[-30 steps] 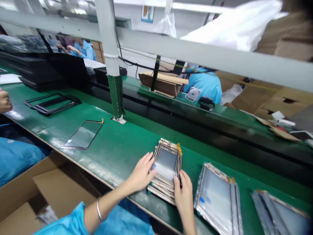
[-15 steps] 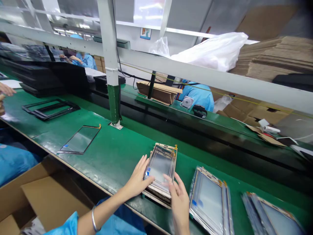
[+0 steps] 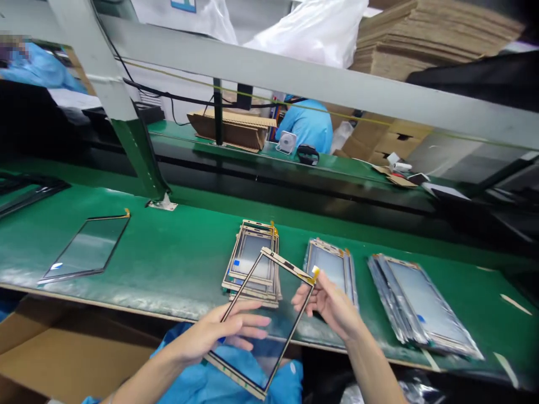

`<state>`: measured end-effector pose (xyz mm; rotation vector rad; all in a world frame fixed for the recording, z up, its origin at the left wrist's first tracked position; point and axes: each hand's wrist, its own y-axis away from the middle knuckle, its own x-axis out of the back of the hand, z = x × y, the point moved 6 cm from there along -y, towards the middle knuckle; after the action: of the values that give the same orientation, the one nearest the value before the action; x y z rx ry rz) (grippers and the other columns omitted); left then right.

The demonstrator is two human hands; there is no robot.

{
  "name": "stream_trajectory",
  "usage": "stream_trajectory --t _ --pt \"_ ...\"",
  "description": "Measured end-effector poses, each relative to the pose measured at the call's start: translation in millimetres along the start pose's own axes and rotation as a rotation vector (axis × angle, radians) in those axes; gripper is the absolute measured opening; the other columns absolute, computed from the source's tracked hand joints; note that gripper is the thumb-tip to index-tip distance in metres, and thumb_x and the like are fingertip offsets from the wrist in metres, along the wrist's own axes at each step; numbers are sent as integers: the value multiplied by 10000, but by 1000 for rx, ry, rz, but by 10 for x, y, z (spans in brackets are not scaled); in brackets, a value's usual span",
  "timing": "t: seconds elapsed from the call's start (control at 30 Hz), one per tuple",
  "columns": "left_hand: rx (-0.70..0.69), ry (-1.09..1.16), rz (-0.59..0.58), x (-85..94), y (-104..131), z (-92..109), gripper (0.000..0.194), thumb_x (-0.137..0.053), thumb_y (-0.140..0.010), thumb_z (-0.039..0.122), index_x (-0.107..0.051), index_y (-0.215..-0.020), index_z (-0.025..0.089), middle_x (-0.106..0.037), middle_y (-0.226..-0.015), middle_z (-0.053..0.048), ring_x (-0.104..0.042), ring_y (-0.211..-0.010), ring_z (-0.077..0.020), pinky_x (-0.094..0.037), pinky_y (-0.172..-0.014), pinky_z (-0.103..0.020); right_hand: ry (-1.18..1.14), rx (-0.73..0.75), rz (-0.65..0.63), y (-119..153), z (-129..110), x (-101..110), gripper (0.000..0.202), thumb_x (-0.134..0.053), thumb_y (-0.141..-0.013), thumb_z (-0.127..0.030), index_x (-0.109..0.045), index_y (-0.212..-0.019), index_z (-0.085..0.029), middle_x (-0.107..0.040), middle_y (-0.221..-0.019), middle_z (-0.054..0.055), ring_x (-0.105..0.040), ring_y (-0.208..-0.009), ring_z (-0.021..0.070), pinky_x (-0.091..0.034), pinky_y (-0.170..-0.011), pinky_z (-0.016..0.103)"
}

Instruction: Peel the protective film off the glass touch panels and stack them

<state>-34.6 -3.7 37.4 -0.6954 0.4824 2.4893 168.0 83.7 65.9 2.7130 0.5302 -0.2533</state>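
I hold one thin glass panel (image 3: 269, 297) with a tan edge, tilted, above the near edge of the green bench (image 3: 181, 258). My left hand (image 3: 219, 334) grips its lower left side, fingers spread under the glass. My right hand (image 3: 330, 303) pinches its upper right corner by the small yellow tab. Just behind the panel lies a stack of like panels (image 3: 252, 261) on the bench.
Two more panel stacks, one (image 3: 332, 266) and another (image 3: 421, 303), lie to the right. A single dark-framed glass panel (image 3: 86, 249) lies at the left. A green and grey post (image 3: 138, 163) stands behind. Cardboard box (image 3: 54, 353) sits below left. A person in blue (image 3: 305, 126) works across the line.
Both hands were squaring the stack on the bench; now they have lifted one panel off it toward me. The view has swung right.
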Motion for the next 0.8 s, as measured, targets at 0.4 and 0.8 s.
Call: stream_trajectory --t 0.4,0.8 --pt "10 -124 -38 43 69 24 453 -556 -916 415 -505 -1320 216 -592 -1321 -153 -602 -1170 -287 -479 -935 -439 -86 -42 -76 1 74 43 559 -634 -733 -697 -698 -697 -143 -694 -660 109 -629 -553 155 -477 -444 205" --pt "35 -276 -17 99 29 33 558 -507 -915 510 -457 -1363 182 -631 -1250 -191 -670 -1049 -254 -533 -838 -369 697 362 182 163 3 54 446 -508 -885 -553 -636 -672 -182 -636 -582 36 -614 -546 176 -507 -538 255"
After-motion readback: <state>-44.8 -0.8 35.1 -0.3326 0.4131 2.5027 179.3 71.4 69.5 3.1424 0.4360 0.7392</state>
